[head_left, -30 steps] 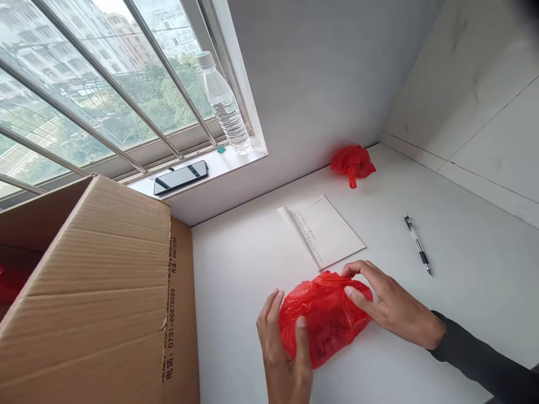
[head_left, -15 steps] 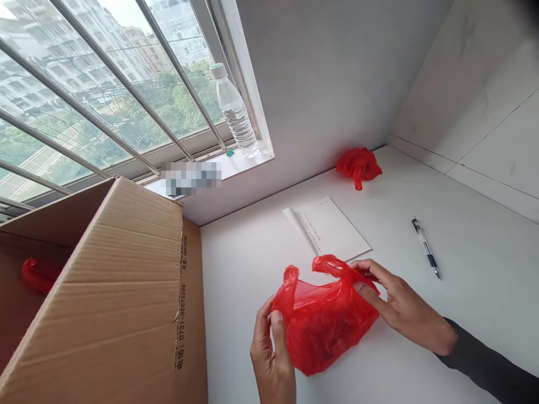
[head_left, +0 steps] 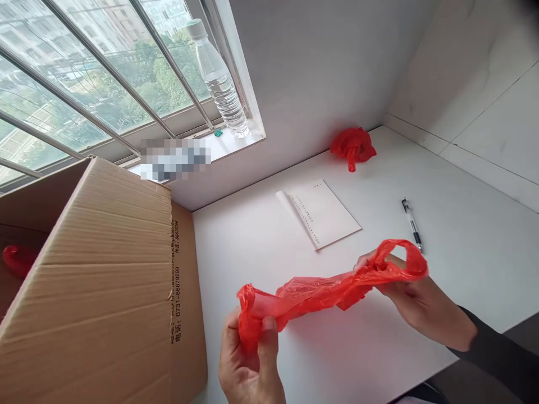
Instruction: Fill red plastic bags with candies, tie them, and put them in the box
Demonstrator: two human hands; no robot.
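Bundle undone: red plastic bag, bunched on bench a second ago, now stretches as long strip above it at 6 o'clock. Left hand pinches one end, right hand grips handle loop (hands pulled well apart). Cardboard box at 9 o'clock.

White table, barred daylit window

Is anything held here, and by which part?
Yes: a red plastic bag, pulled out long between both hands. The left hand pinches one bunched end; the right hand grips the other end, at the handle loop.
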